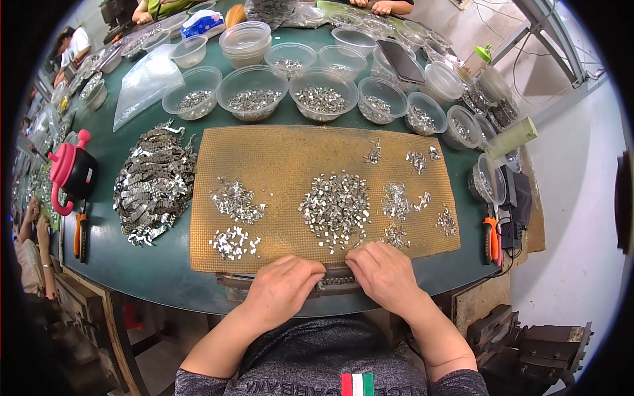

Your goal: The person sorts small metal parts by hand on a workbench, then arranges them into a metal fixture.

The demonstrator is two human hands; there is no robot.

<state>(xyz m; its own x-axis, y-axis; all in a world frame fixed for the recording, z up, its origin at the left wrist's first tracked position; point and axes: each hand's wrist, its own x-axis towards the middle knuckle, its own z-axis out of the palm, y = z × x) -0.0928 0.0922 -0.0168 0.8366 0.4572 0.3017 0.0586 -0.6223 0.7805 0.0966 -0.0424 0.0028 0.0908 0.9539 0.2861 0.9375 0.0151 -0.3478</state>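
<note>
My left hand (282, 289) and my right hand (384, 276) meet at the near edge of the table. Both have fingers and thumb pinched together, and whatever small thing lies in the fingertips is hidden. Between and under them is a dark metal jig (234, 282) along the table edge, with a short row of metal links (337, 282) in it. Just beyond my fingers lies a brown textured mat (277, 148). A large pile of small silver metal pieces (335, 208) sits mid-mat, with smaller piles to its left (238, 201) and right (396, 201).
A heap of linked metal strips (152, 185) lies left of the mat, beside a pink-and-black pot (72, 170) and orange-handled pliers (80, 234). Plastic bowls of metal parts (253, 96) line the far side, a phone (401, 61) resting on one. More pliers (490, 237) lie right. Other people's hands (382, 7) work across the table.
</note>
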